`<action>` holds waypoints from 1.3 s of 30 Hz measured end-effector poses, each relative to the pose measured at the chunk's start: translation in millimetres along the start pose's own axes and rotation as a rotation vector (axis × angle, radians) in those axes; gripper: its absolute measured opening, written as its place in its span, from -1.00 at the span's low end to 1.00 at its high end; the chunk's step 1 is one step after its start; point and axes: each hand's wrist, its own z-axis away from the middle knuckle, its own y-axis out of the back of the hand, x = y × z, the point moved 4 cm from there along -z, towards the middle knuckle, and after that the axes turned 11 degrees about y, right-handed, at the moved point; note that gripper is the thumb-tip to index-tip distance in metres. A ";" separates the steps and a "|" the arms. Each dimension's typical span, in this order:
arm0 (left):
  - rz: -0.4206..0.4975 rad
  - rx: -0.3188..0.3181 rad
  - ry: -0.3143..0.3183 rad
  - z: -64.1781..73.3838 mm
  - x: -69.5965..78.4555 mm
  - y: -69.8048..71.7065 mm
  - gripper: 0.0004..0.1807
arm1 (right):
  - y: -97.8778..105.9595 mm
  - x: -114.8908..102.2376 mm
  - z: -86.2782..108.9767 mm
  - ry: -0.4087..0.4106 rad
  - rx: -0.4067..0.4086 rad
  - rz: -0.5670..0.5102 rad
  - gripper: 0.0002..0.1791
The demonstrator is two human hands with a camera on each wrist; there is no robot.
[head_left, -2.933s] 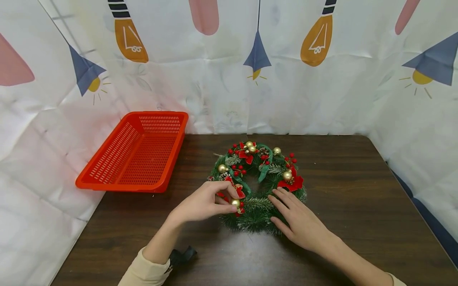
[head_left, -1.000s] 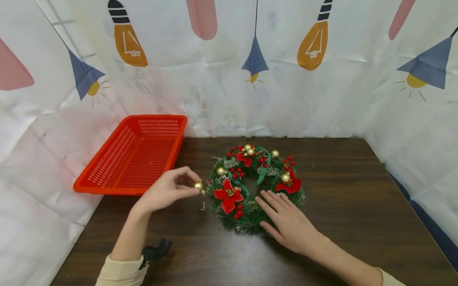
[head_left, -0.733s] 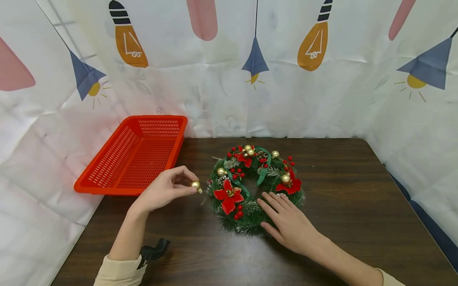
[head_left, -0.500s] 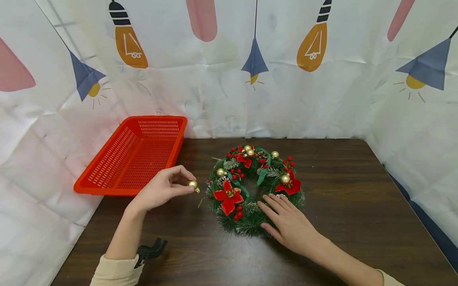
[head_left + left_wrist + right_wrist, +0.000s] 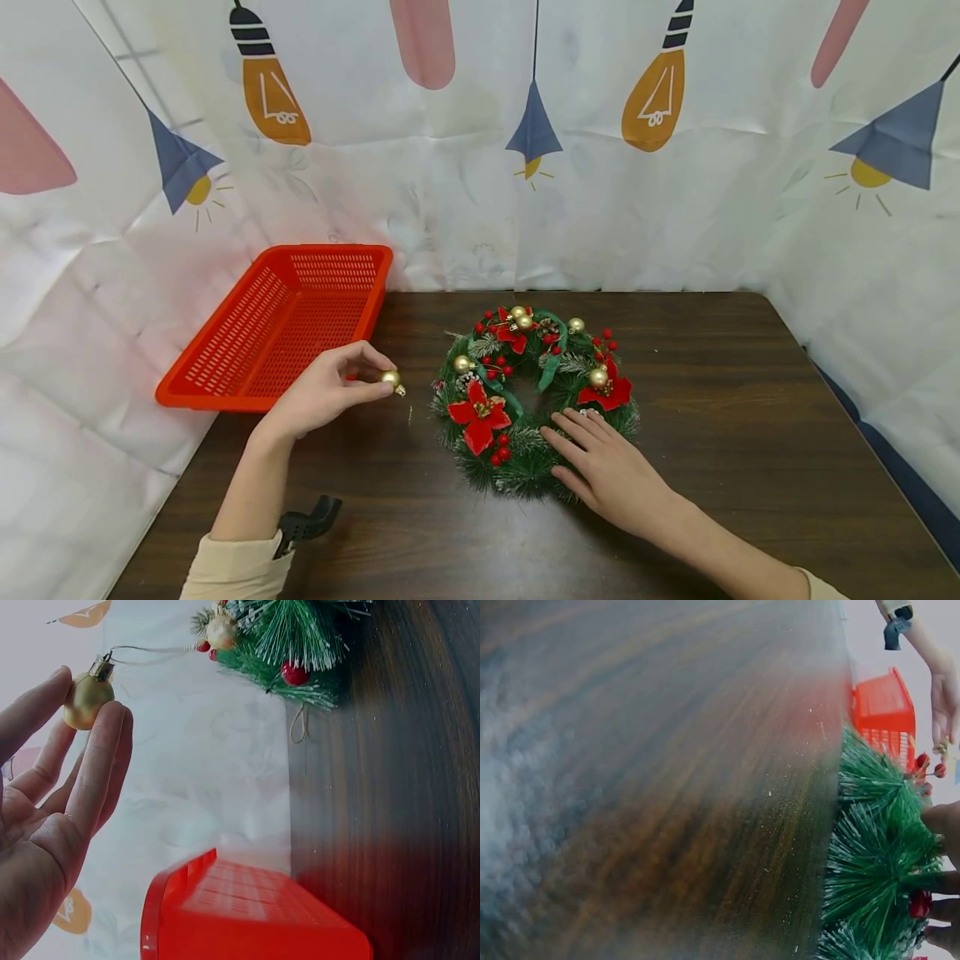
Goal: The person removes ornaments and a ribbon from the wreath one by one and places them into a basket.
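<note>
A small gold bauble (image 5: 391,378) is pinched between the thumb and fingers of my left hand (image 5: 324,390), held up between the red basket and the wreath. In the left wrist view the gold bauble (image 5: 88,701) shows a metal cap with a thin loop of thread trailing off it. The green Christmas wreath (image 5: 525,467) lies on the table with red flowers, red berries, pinecones, a green ribbon and several gold baubles. My right hand (image 5: 611,467) rests on its near right side, fingers spread and fairly straight. In the right wrist view only some of its fingers (image 5: 945,881) show.
A red plastic basket (image 5: 360,325) with perforated walls stands at the back left of the dark wooden table (image 5: 720,400). Behind it hangs a white curtain (image 5: 465,208) printed with lamps. A black wrist strap (image 5: 310,523) sits at the left cuff.
My left hand has taken a gold bauble from beside the wreath's lower left red flower and carried it left, towards the basket. The right hand stays on the wreath.
</note>
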 end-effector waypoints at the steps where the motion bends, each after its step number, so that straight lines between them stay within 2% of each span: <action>1: -0.002 0.006 0.003 0.4 -0.2 1.4 -0.76 | 0.2 0.1 0.2 -0.001 0.002 -0.001 -0.38; 10: -0.009 0.046 0.017 2.2 -1.9 13.6 -0.73 | -0.1 1.6 1.9 0.018 0.043 0.016 -0.38; 17: 0.003 0.099 0.001 1.9 -3.6 20.9 -0.75 | 0.6 2.1 1.8 -0.014 0.028 -0.003 -0.40; 24: -0.008 0.170 0.015 1.1 -7.7 27.7 -0.72 | 2.0 2.2 2.3 -0.030 0.026 -0.002 -0.41; 32: 0.002 0.220 0.024 1.8 -12.5 36.5 -0.70 | 1.3 1.7 3.8 -0.045 0.023 -0.003 -0.40; 39: 0.086 0.272 0.071 3.2 -21.0 44.7 -0.64 | -1.0 2.2 5.3 -0.059 0.015 0.010 -0.40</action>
